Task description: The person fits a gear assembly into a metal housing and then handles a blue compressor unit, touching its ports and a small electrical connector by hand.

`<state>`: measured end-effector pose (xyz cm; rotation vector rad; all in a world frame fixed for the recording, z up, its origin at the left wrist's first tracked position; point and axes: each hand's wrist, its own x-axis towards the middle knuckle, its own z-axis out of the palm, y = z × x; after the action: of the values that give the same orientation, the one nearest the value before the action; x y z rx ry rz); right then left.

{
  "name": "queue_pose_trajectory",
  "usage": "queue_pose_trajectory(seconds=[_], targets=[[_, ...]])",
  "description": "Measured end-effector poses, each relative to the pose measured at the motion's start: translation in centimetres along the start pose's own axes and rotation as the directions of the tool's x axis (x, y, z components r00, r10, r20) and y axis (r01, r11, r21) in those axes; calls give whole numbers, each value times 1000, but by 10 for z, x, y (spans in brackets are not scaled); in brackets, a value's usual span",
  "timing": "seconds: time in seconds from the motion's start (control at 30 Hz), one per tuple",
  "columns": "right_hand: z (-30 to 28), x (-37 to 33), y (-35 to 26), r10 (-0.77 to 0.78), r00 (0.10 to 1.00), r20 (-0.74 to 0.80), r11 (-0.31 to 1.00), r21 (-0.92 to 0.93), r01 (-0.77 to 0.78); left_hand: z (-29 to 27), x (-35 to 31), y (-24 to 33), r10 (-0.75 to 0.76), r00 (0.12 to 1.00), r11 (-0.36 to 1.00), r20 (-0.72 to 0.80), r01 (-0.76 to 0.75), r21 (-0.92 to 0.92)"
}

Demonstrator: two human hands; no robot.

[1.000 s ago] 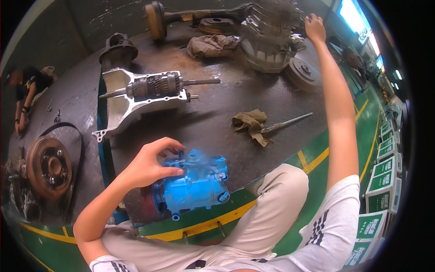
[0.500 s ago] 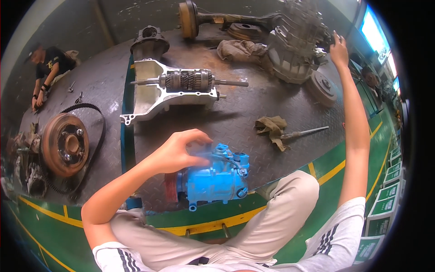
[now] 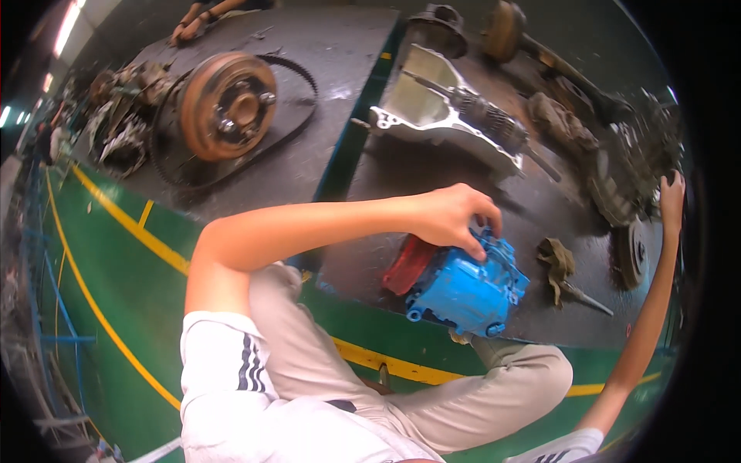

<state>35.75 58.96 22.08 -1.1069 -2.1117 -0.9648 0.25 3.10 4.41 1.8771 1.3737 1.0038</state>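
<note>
My left hand (image 3: 461, 218) grips the top of a blue compressor (image 3: 472, 285), thumb on the near side and fingers curled over its upper fittings. The compressor has a red ribbed pulley (image 3: 409, 264) at its left end and rests by the near edge of the metal table. My right arm reaches far out to the right. At its end my right hand (image 3: 671, 204) has its fingers apart, beside a large grey gearbox housing (image 3: 629, 170); whether it touches the housing cannot be made out.
An opened transmission case (image 3: 432, 119) with a gear shaft lies behind the compressor. A rusty brake drum (image 3: 228, 106) and a toothed belt (image 3: 305, 77) lie on the left. A brown rag (image 3: 557, 262) sits right of the compressor, near a round disc (image 3: 631, 255). Another person's hands (image 3: 187, 31) show far left.
The view has swung left and tilted. My left hand, blurred above the compressor's left side before, has closed on its top. My right arm stays stretched out to the right.
</note>
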Motion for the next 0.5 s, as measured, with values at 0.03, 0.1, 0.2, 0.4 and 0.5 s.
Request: queue_pose_trajectory(seconds=[0.03,0.1,0.2,0.4,0.5], targets=[[-24,-22,-44,-28,999,26,974,225,22,1,-1,0,1,1000,1000,-11,-1,-1],[-81,-77,-144,-155,975,158,714,700,0,1,-1,0,60,998,998,-17,-61,-21],[-180,-169,-262,-309,941,136,410,912,3,3,-1,-2,64,998,998,-24,-64,13],[-278,-234,-343,-549,797,252,303,949,-92,7,5,-12,63,998,998,-29,-63,-17],[-269,-236,-347,-558,771,308,321,936,-141,8,6,-15,64,997,998,-46,-65,-20]])
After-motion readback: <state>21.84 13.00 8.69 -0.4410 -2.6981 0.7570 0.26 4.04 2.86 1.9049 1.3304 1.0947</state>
